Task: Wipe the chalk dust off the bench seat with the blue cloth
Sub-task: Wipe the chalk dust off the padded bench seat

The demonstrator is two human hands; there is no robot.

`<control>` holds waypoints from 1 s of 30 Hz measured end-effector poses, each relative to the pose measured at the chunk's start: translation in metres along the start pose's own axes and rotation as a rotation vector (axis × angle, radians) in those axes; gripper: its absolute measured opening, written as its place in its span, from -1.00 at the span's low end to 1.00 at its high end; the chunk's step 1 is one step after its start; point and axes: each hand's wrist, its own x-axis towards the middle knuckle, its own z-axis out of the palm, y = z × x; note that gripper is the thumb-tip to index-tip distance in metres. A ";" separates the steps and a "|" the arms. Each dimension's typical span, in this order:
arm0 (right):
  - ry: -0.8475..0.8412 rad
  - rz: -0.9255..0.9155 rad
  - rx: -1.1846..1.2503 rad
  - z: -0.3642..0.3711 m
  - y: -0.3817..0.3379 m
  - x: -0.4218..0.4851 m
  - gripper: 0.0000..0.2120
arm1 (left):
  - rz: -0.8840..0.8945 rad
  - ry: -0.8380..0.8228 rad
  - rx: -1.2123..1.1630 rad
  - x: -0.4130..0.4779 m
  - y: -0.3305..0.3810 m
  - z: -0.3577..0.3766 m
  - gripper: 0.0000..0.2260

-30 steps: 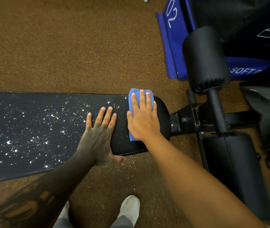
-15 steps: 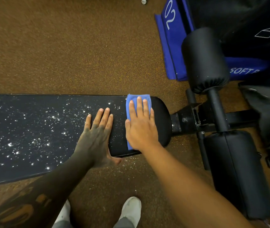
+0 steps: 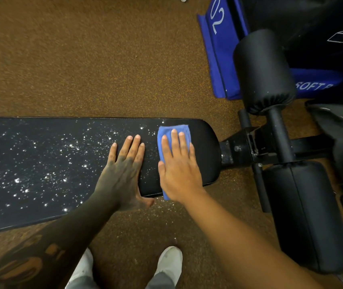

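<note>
A long black bench seat (image 3: pixel 41 142) runs from the left edge to the middle, speckled with white chalk dust (image 3: pixel 47 176) over its left and middle parts. Its rounded right end is nearly clean. My right hand (image 3: pixel 179 165) lies flat with straight fingers on the folded blue cloth (image 3: pixel 164 138), pressing it onto the seat near that end. The cloth reaches from the seat's far side to its near edge. My left hand (image 3: pixel 124 170) rests flat on the seat just left of the cloth, thumb over the near edge.
Black roller pads (image 3: pixel 264 69) and the bench's metal frame (image 3: pixel 250 147) stand right of the seat. A blue padded box (image 3: pixel 218 49) with white lettering sits at the back right. Brown speckled floor surrounds the bench. My white shoes (image 3: pixel 168 265) stand below the seat's near edge.
My right hand has slid the cloth a little toward me and to the left along the seat's right end. The left hand has stayed in place.
</note>
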 end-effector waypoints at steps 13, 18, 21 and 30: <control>-0.003 0.003 0.025 0.000 -0.009 -0.018 -0.38 | -0.009 0.001 -0.013 -0.006 -0.006 0.001 0.30; -0.028 -0.017 -0.009 0.003 -0.002 -0.011 -0.39 | -0.010 -0.016 0.005 -0.009 -0.011 0.001 0.30; -0.021 0.089 0.013 -0.002 -0.005 0.020 -0.39 | -0.027 -0.007 0.000 -0.011 -0.014 0.001 0.29; -0.043 -0.015 0.001 0.004 -0.013 -0.023 -0.37 | -0.056 0.000 -0.028 -0.019 -0.025 -0.001 0.32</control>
